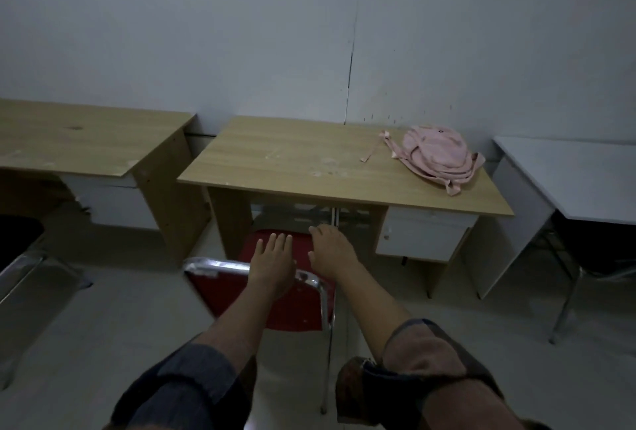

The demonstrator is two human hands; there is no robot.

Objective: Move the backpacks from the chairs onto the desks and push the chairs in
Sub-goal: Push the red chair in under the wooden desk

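Head view shows both hands with straight fingers, holding nothing: the left hand [272, 262] lies on the chrome top rail of the red padded chair [285, 305], the right hand [332, 249] just beside it. This chair stands partly under the light wooden bench [292, 158], and the pink fabric backpack [435, 154] lies on the bench's right rear corner.

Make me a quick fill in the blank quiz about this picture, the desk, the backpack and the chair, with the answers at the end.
1. The backpack lying on the middle desk is ____ in colour.
2. The chair in front of that desk has a ____ seat and back.
3. The left hand rests on the chair's ____.
4. The backpack lies near the desk's ____ end, above the drawer.

Answers: pink; red; backrest; right
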